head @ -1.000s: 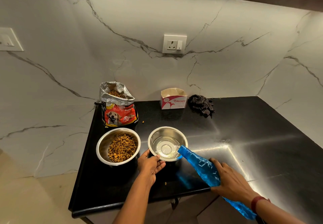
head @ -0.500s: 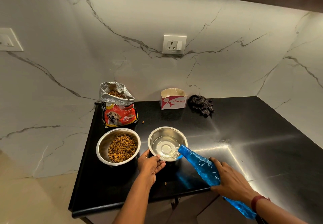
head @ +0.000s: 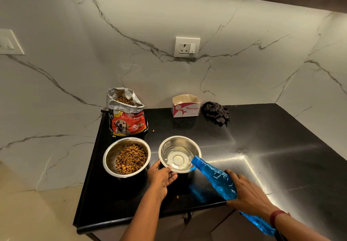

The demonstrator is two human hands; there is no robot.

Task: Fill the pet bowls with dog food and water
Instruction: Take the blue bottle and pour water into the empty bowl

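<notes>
Two steel bowls stand side by side on the black counter (head: 262, 156). The left bowl (head: 110, 154) holds brown kibble. The right bowl (head: 180, 143) holds a shallow pool of water. My left hand (head: 161, 177) grips the right bowl's near rim. My right hand (head: 249, 193) holds a blue plastic bottle (head: 212, 177) tilted down, its mouth over that bowl's right rim, with water running in. An open red dog food bag (head: 127, 116) stands behind the left bowl.
A small pink-and-white box (head: 185, 107) and a dark crumpled cloth (head: 216, 112) sit at the back by the marble wall. Stray kibble pieces (head: 177, 196) lie on the counter near its front edge. A wall socket (head: 186, 47) is above.
</notes>
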